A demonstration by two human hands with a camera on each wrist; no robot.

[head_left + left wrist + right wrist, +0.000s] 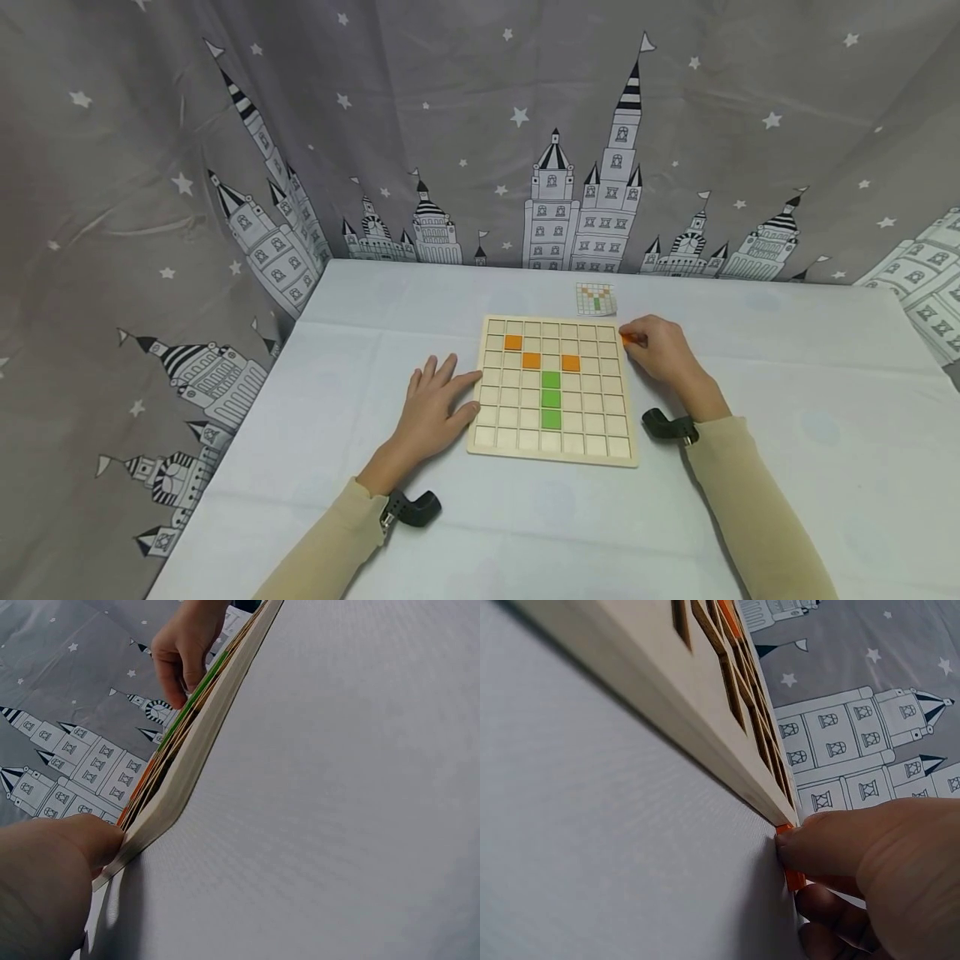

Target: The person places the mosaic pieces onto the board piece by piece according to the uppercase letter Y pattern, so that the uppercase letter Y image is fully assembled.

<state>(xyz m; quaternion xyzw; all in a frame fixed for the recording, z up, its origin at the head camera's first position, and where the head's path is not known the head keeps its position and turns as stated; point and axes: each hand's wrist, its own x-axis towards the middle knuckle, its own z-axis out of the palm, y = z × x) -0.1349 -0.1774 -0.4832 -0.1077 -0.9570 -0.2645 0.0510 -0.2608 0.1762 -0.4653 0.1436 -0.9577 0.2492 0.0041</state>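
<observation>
A pale wooden grid board [555, 390] lies flat on the white table. Three orange tiles [531, 360] and a column of three green tiles [551, 398] sit in its cells. My left hand [435, 406] rests flat on the table, straight fingers touching the board's left edge [161, 814]. My right hand [660, 350] pinches a small orange tile [628, 338] just off the board's right edge, near the far corner. The right wrist view shows that orange tile [791, 874] between thumb and fingers, close to the board's rim [667, 727].
A small pattern card [596, 298] lies beyond the board's far right corner. A grey curtain printed with castles [585, 217] hangs behind and to the left of the table [787, 400].
</observation>
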